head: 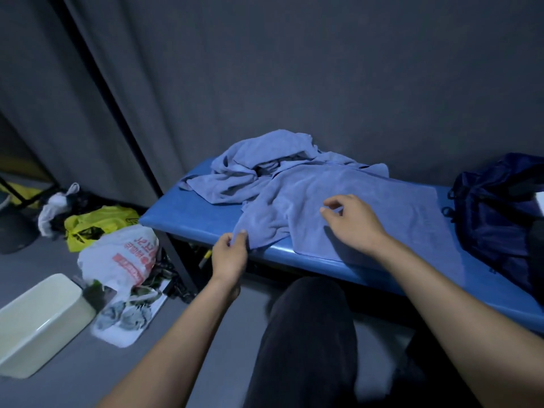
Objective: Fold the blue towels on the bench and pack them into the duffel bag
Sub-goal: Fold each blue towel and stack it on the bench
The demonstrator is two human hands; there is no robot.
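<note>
The duffel bag (497, 213) runs off the right edge, so its opening and far end are out of sight. Part of the bench (188, 213) lies under the towels (309, 187) — how many make up the rumpled heap cannot be told. The red print on the white plastic bag (123, 254) is too creased to read — its contents stay hidden.

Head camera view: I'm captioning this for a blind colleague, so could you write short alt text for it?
A person's left hand pinches the near corner of a blue towel spread on a blue bench, while the right hand hovers open over it. More crumpled towels lie behind, and a dark blue duffel bag sits at the bench's right end.
</note>
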